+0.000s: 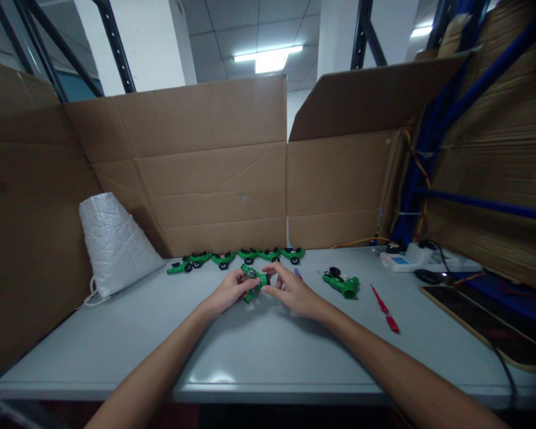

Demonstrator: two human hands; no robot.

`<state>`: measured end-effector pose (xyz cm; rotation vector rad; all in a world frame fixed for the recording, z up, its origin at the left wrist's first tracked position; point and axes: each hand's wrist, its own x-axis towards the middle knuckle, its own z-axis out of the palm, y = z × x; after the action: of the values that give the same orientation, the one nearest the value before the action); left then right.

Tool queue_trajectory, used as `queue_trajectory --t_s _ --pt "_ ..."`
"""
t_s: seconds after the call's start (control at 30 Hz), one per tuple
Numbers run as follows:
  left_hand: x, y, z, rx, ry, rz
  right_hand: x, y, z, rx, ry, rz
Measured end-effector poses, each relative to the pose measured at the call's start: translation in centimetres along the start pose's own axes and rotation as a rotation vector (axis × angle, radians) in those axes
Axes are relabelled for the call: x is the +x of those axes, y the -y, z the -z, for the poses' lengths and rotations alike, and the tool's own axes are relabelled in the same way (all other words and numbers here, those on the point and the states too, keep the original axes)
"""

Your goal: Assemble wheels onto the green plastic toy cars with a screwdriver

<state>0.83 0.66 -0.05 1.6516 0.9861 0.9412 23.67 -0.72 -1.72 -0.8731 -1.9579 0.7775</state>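
Over the middle of the table, my left hand (229, 291) pinches a small green toy vehicle (252, 285) with dark parts on it. The fingers of my right hand (292, 290) close around its right end, where a small black piece shows; the fingertips partly hide it. Behind my hands, several green toy vehicles (223, 260) with black wheels stand in a row. To the right lies a green toy part (346, 287), with black wheels (335, 271) against its far side. A red screwdriver (386, 310) rests farther right.
A white bag (116, 247) stands at the table's left. Cardboard walls (205, 173) enclose the back and sides. At the right are a white power strip (429, 260), cables and a dark flat panel (482, 322). A small blue-purple item (298, 273) lies behind my right hand.
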Motion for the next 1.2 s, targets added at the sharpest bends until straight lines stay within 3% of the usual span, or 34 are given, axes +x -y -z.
queue_trajectory --t_s 0.83,1.03,1.2 --pt "-0.23 -0.16 -0.43 0.014 0.072 0.006 0.08 -0.27 -0.25 0.081 0.063 -0.111" --pt "-0.17 0.22 -0.27 0.039 0.04 0.026 -0.11 -0.4 -0.16 0.062 0.088 -0.069" --pt "-0.06 0.38 -0.24 0.015 0.081 0.007 -0.23 0.38 0.45 0.046 0.084 0.003"
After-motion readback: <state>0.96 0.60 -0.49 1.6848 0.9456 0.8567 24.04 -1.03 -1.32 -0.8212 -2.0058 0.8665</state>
